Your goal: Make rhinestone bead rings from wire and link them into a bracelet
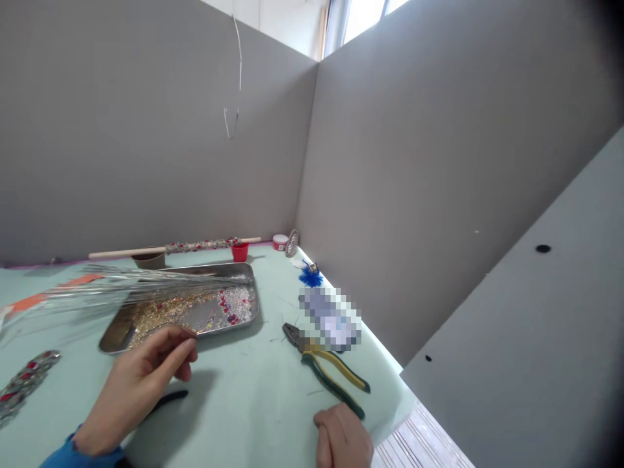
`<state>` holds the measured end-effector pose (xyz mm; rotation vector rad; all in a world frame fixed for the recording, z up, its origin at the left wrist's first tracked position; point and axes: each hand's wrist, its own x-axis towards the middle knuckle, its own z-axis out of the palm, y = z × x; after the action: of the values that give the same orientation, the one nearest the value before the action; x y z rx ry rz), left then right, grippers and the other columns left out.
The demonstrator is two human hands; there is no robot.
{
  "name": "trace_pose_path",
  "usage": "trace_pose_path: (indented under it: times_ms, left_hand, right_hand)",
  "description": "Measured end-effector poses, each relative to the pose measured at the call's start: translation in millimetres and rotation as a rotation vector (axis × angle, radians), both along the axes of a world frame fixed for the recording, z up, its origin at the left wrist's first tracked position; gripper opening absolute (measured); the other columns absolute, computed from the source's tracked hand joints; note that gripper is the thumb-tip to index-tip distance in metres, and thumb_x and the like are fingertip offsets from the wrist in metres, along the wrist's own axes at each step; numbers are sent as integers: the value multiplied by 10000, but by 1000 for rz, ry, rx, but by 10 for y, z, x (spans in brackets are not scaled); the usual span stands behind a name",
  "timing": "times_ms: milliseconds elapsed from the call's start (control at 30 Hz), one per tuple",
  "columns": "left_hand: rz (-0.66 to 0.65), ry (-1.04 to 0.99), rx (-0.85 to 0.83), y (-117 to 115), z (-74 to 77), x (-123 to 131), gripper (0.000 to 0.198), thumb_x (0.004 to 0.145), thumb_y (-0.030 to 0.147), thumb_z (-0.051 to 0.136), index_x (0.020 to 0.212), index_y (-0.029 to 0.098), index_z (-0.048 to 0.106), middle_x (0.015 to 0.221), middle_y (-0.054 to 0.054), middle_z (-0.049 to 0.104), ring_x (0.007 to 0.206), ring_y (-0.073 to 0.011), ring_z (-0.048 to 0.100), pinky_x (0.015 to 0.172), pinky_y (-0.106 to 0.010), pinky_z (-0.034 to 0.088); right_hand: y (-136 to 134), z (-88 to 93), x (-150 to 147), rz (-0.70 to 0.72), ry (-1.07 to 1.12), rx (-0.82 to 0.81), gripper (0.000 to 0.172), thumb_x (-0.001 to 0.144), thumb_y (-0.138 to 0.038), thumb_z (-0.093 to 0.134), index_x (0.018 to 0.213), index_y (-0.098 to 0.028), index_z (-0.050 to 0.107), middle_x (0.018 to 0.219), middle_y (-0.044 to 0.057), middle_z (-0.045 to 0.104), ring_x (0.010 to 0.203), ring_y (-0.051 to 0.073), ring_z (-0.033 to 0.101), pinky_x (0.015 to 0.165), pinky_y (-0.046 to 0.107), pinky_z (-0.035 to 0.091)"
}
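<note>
My left hand (146,377), in a blue sleeve, is raised by the front edge of a metal tray (229,333). Its thumb and fingertips are pinched together, and whatever may be between them is too small to make out. The tray holds gold beads (168,309) and a patch of clear and red beads (236,304). Thin silver wires (146,279) lie across it in a bundle. At the bottom, my right hand (344,435) rests with curled fingers just below the pliers (336,374), apart from their green and yellow handles; its inner side is hidden.
A beaded stick (199,246) spans a brown cup (150,260) and a red cup (240,252). Blue tassel-like threads (311,274) and a blurred-out phone-shaped object (331,318) lie right. A black handle (168,398) is partly under my left hand. A beaded strip (26,383) lies left. Grey panels enclose the table.
</note>
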<state>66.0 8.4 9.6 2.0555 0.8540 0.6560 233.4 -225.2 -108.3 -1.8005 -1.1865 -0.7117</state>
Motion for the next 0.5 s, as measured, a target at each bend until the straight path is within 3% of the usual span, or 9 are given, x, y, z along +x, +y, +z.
trace_pose_path:
  times_ms: [267, 500]
  left_hand:
    - [-25, -32, -37, -12, -52, -43, 219, 795, 424, 501, 826, 213, 550, 638, 21, 623, 554, -147, 585, 576, -252, 459]
    - [-35, -176, -247, -37, -20, -47, 202, 788, 386, 519, 783, 185, 513, 674, 10, 607, 507, -123, 560, 531, -249, 454]
  right_hand:
    - [-30, 6, -73, 41, 117, -8, 208, 832, -125, 409, 717, -165, 577, 598, 40, 495, 545, 164, 500, 517, 283, 376]
    - [-51, -28, -75, 54, 120, -36, 213, 854, -150, 398, 759, -170, 588, 638, 57, 544, 583, 172, 533, 554, 281, 400]
